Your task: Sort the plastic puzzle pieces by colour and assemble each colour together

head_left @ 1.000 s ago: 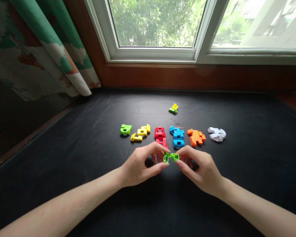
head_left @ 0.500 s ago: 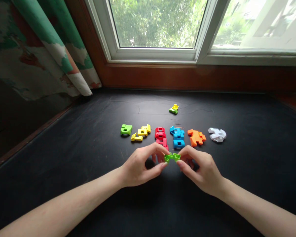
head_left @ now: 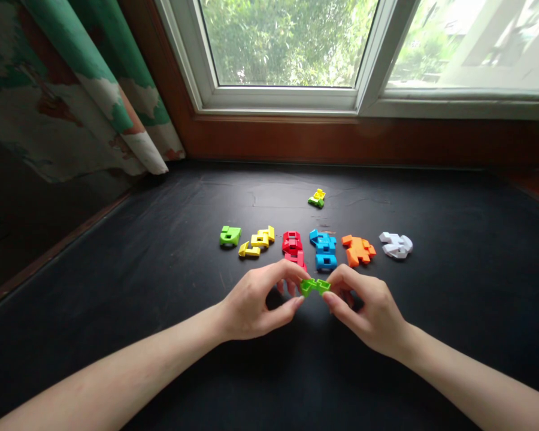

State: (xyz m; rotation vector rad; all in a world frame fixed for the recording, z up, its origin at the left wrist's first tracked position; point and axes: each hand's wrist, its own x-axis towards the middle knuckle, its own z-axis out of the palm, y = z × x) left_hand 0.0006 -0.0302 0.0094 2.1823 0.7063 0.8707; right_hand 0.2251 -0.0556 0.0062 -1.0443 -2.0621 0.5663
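Between my two hands, just above the black tabletop, are small green plastic toy pieces; whether they are joined cannot be made out. The fingertips of my left hand pinch the left end, and those of my right hand pinch the right end. Just beyond my left fingers lie red toy pieces, partly covered by that hand. Blue pieces lie behind the green ones. An orange group rests beyond my right hand.
Farther left in the row lie yellow pieces and a green piece; white pieces end it on the right. A yellow-and-green pair sits farther back on the black table. A curtain hangs at the left, beside a window.
The green pieces have tilted slightly between my fingertips and shifted a touch to the right. Both hands stay in nearly the same place, and the row of pieces is unchanged.
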